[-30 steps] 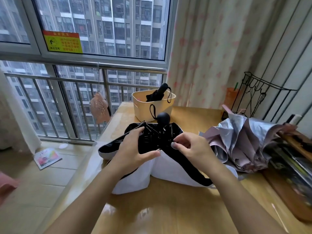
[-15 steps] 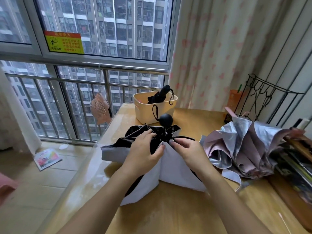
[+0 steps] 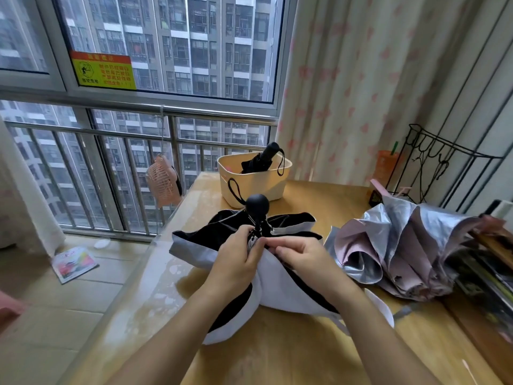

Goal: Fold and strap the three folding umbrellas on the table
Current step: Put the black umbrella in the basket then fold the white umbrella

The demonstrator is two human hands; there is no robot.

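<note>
A white umbrella with a black lining [image 3: 288, 290] lies loosely collapsed on the wooden table [image 3: 277, 357], its round black handle [image 3: 257, 205] pointing away from me. My left hand [image 3: 236, 262] grips the gathered fabric and ribs just below the handle. My right hand [image 3: 302, 257] pinches the white fabric beside it, fingertips nearly touching the left hand. A pink and silver umbrella [image 3: 402, 254] lies crumpled to the right. A black folded umbrella [image 3: 262, 159] stands in a cream basket [image 3: 252, 184] at the back.
The table's left edge runs beside a barred window [image 3: 111, 168] with a pink fan [image 3: 162, 180] hanging on the rail. A black wire rack [image 3: 444, 168] and an orange cup [image 3: 385, 163] stand at the back right. Dark clutter [image 3: 488, 279] lines the right side.
My two hands have come together below the handle, gathering the white fabric inward. The ribs that were spread out are now bunched, and the canopy sits narrower.
</note>
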